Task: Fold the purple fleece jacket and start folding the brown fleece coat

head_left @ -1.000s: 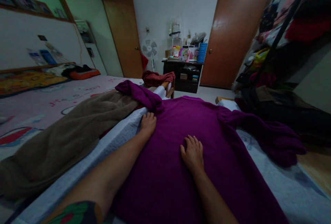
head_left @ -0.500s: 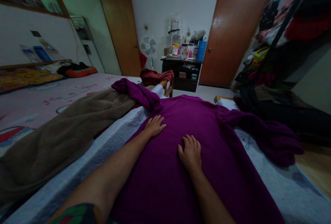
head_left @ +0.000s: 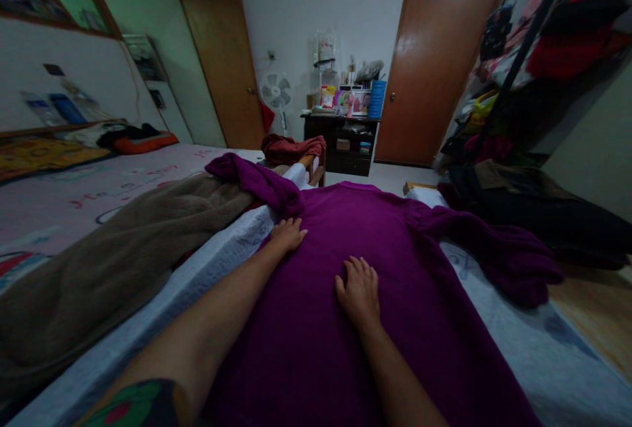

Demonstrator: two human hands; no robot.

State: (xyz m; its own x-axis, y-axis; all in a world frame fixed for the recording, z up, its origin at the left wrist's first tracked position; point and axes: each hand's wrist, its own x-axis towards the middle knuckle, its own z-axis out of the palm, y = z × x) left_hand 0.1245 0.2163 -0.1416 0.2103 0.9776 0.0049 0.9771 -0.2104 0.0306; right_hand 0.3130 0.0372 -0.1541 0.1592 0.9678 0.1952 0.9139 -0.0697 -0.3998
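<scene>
A purple long-sleeved top (head_left: 316, 322) lies spread on the bed, its neckline at the far end. One sleeve runs out to the left over a brown blanket, the other to the right across the pale mattress (head_left: 553, 361). My left hand (head_left: 289, 235) rests on the top's upper left edge, just below the left shoulder, fingers apart. Flat on the middle of the cloth lies my right hand (head_left: 359, 287), its fingers slightly spread. Neither hand holds anything.
The brown blanket (head_left: 128, 243) lies along the left, beside a pink-sheeted bed (head_left: 143, 170). Dark folded clothes (head_left: 533, 210) are at the right. Farther back stand a fan (head_left: 276, 91), a black cabinet (head_left: 316, 127) and a reddish cloth (head_left: 291, 149) on a wooden frame.
The view has shifted slightly, so the room's contents appear a little further left. My left hand has slid slightly toward the top's left edge; my right hand stays on the cloth.
</scene>
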